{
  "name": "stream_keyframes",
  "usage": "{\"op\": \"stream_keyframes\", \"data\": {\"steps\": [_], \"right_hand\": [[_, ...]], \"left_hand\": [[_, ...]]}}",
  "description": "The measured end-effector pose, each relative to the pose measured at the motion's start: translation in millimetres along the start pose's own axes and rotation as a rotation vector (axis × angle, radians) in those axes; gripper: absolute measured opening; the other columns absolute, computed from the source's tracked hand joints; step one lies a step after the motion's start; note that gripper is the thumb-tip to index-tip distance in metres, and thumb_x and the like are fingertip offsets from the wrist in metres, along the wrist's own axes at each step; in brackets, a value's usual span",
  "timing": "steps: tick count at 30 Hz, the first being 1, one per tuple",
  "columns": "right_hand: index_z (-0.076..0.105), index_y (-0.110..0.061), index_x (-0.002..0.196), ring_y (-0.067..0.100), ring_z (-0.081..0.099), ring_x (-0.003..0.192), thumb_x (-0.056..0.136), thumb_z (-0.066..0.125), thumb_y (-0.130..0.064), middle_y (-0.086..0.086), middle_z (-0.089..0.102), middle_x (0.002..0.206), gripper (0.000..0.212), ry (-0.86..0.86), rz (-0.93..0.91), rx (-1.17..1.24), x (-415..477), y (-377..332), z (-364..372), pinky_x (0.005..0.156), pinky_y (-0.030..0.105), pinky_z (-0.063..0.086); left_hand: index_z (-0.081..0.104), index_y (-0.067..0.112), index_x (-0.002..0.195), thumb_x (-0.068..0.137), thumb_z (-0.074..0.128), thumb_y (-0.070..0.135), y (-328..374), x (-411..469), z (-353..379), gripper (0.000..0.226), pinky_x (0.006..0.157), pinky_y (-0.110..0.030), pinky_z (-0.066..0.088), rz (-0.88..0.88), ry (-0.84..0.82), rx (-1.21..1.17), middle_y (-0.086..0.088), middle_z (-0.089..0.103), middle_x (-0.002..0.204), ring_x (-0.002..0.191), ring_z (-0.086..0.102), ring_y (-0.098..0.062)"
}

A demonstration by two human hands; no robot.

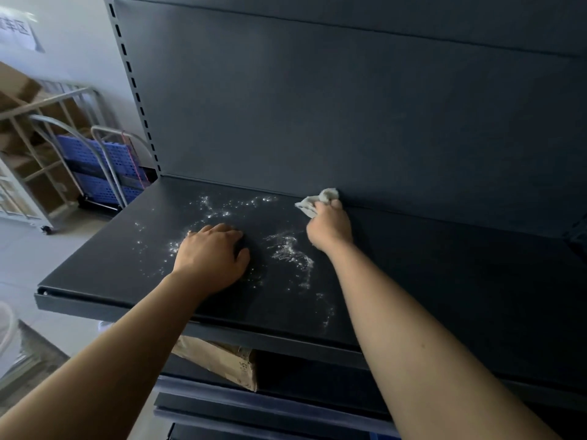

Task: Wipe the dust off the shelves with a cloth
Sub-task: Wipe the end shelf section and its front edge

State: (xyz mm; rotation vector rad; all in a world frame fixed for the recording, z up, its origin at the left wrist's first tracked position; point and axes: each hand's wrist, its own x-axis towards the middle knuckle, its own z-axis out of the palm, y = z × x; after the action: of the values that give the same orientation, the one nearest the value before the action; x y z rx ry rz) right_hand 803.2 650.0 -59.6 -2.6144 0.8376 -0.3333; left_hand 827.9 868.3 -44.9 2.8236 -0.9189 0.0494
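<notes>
A dark metal shelf (104, 265) juts out from a dark back panel (317, 106). White dust (289, 252) is scattered over its left and middle part. My right hand (330, 227) grips a crumpled pale cloth (317, 200) at the back of the shelf, close to the back panel. My left hand (211, 258) lies palm down on the shelf amid the dust, fingers together and slightly curled, holding nothing.
A brown cardboard box (222, 363) sits on the shelf below. To the left stand a metal cage trolley (41, 147) with cardboard and folded blue hand carts (101, 166) on the tiled floor. The slotted upright (133, 87) marks the shelf unit's left edge.
</notes>
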Motion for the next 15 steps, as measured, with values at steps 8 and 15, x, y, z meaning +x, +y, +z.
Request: {"op": "stream_keyframes", "data": {"steps": [8,15], "right_hand": [[0.059,-0.011,0.127,0.030,0.056,0.110,0.083,0.045,0.003,0.019,0.051,0.129,0.049,0.176,-0.119,0.424,-13.8,-2.5,-22.9,0.083,0.012,0.035],[0.052,-0.022,0.133,0.034,0.048,0.121,0.083,0.044,-0.002,0.011,0.032,0.144,0.054,0.143,0.268,0.080,-32.3,82.4,-50.6,0.098,0.036,0.046]], "left_hand": [[0.042,0.026,0.140,0.092,0.041,0.047,-6.3,-0.9,-5.4,0.052,0.109,-0.037,0.029,0.058,-0.045,0.031,0.005,0.041,0.148,0.134,0.039,-0.018],[0.038,0.029,0.142,0.093,0.040,0.048,-35.4,-25.6,-9.5,0.053,0.112,-0.038,0.025,0.098,-0.017,0.030,0.007,0.038,0.149,0.136,0.035,-0.018]]}}
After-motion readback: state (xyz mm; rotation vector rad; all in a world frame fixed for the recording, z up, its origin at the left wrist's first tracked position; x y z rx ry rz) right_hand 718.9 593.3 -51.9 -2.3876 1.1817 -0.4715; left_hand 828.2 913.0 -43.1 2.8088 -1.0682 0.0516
